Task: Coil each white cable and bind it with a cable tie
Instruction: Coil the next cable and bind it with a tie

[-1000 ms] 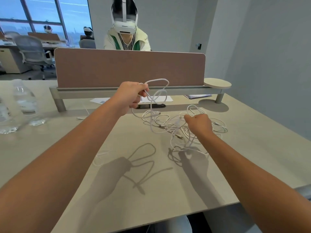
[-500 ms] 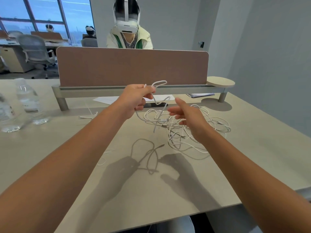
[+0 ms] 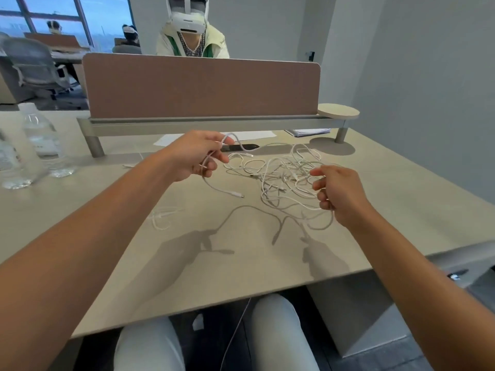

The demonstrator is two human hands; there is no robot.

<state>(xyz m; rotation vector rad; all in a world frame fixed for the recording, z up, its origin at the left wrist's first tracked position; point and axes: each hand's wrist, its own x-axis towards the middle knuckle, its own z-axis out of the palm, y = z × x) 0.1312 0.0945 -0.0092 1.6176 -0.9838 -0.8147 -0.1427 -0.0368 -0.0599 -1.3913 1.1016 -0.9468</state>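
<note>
The task looks barely begun. In the middle of the frame the left hand (image 3: pixel 197 153) pinches one white cable (image 3: pixel 214 183) between thumb and fingers (image 3: pixel 227 141); a short loop rises over the fingertips and the free end hangs down in a curve to its plug, just above the worktop (image 3: pixel 241 263). No finished turns of a coil show in that hand, so this cable seems only just separated for coiling.

To the right of centre the right hand (image 3: pixel 340 195) hovers over the near edge of the tangled pile of cables (image 3: pixel 281 175). Its fingers are loosely curled, with thumb and forefinger close together near a strand; I cannot tell whether they actually hold it.

The pile lies loose on the worktop in overlapping loops, several plugs visible, none of it coiled or bound. A small thin white bundle (image 3: pixel 162 218) lies apart on the worktop at centre left; these may be the cable ties, though they are too small to be sure. No bound coil is visible anywhere.

So what is left, by my reading, is nearly everything: free this cable from the heap, wind it, tie it, then repeat for each cable in the pile. Two water bottles (image 3: pixel 40 137) stand at the left edge, and a dark phone (image 3: pixel 241 148) lies beyond the pile.
</note>
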